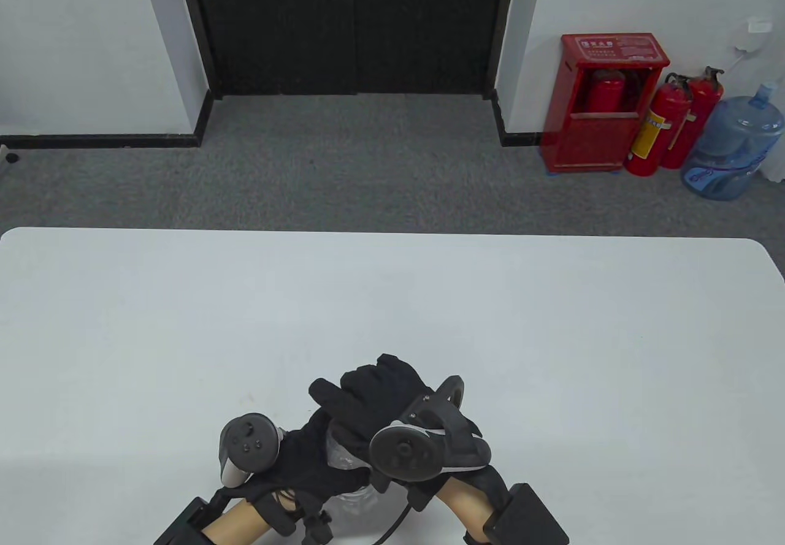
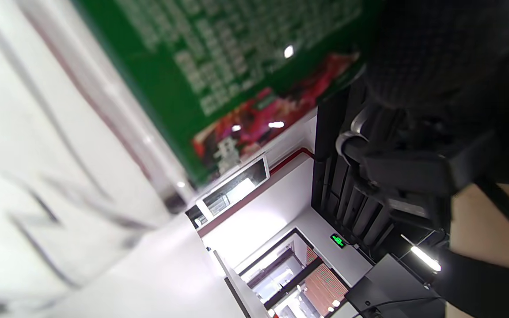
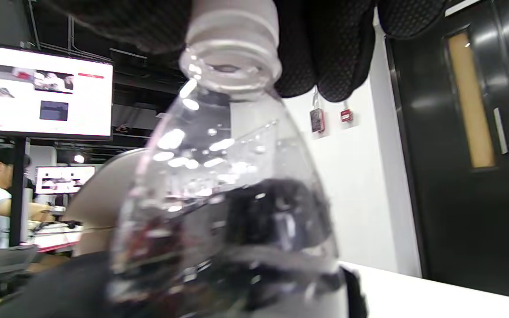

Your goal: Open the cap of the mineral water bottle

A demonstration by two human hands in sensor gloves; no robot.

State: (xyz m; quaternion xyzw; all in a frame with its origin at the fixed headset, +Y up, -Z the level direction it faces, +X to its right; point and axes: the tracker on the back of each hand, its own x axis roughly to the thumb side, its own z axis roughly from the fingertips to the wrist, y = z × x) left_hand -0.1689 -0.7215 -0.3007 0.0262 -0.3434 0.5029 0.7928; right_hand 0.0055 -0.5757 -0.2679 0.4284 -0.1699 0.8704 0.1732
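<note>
On the tabletop near its front edge, the left hand holds the thin, clear bottle around its body, its grip wrapped firmly; squeezing would dent it. The right hand covers the ridged cap, fingers wrapped around it, the best purchase.

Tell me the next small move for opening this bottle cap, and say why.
Probably twist the white cap with the right hand while the left hand steadies the clear bottle. The right wrist view shows the cap on the neck with the gloved fingers draped around it, and the table view shows the left hand wrapped around the bottle's body, so the grip looks set.
</note>
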